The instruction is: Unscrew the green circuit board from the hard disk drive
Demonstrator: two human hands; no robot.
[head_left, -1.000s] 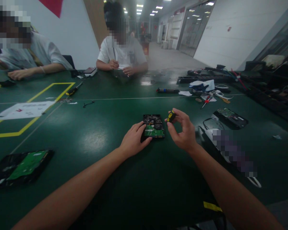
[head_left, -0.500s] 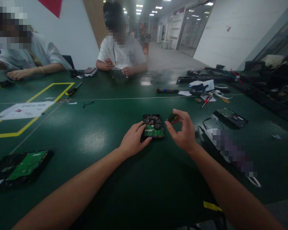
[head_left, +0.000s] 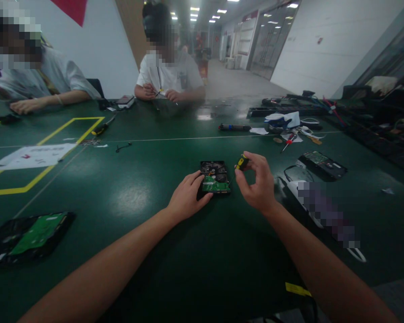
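Observation:
A hard drive (head_left: 214, 169) with a green circuit board (head_left: 215, 184) lies flat on the green table in front of me. My left hand (head_left: 187, 195) grips its left side, fingers along the edge and thumb at the near corner. Between the thumb and fingers of my right hand (head_left: 256, 179) is a small screwdriver (head_left: 243, 162) with a yellow and black handle. Its thin shaft slants down to the drive's right edge, near the board. Whether the tip sits in a screw is too small to tell.
Another hard drive (head_left: 37, 233) lies at the near left, and one more drive (head_left: 323, 165) at the right beside a white-edged pouch (head_left: 319, 208). Farther back are a red screwdriver (head_left: 289, 142), a yellow-black screwdriver (head_left: 103, 127) and paper sheets (head_left: 33, 154). Two people sit across the table.
The screwdriver handle has turned in my right fingers, showing more of its yellow side. My right hand has shifted very slightly; my left hand and the hard drive stay put.

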